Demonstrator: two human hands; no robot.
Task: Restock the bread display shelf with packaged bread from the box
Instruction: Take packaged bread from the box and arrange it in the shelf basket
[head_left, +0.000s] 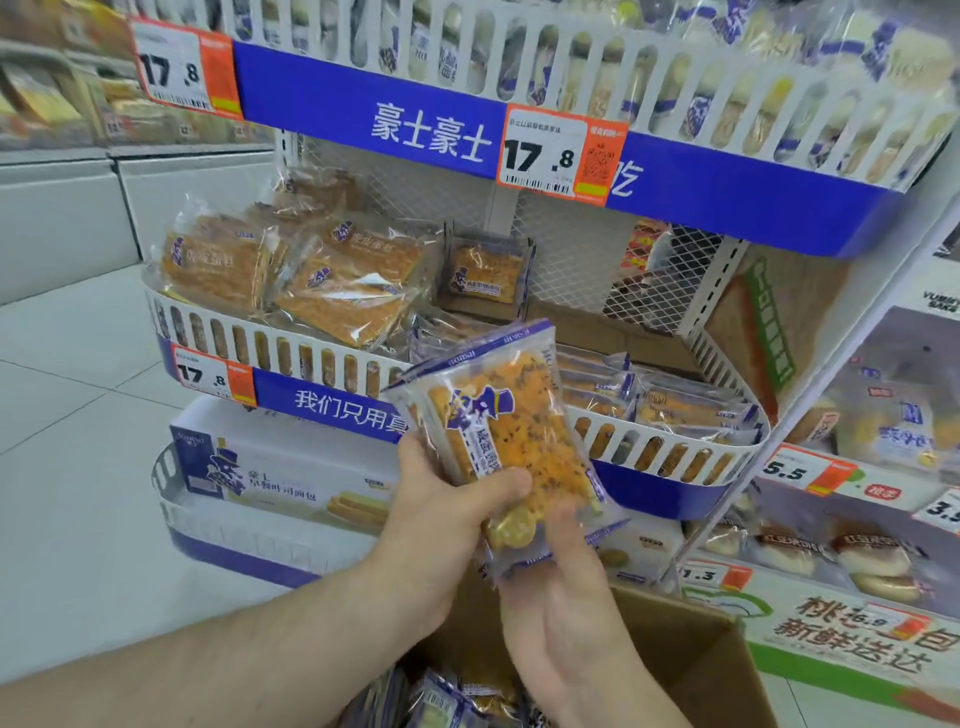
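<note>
Bread shelf (675, 457) before us, middle tier part stocked. Cardboard box (717, 654) below, packets inside. Our left hand (441, 525) grips bread packet (511, 431) upright above box, thumb across front; right hand (561, 608) fingers cradle its bottom edge.

A bread packet (511, 441) is held upright in front of the middle shelf (332, 358), with the left hand (441, 525) at its lower left and the right hand (561, 613) beneath it. Below both hands sits the box (691, 660) (more packets inside it). On the middle shelf, large packets (291, 275) lie left and flat packets (670, 400) right, under the top shelf (571, 67)
</note>
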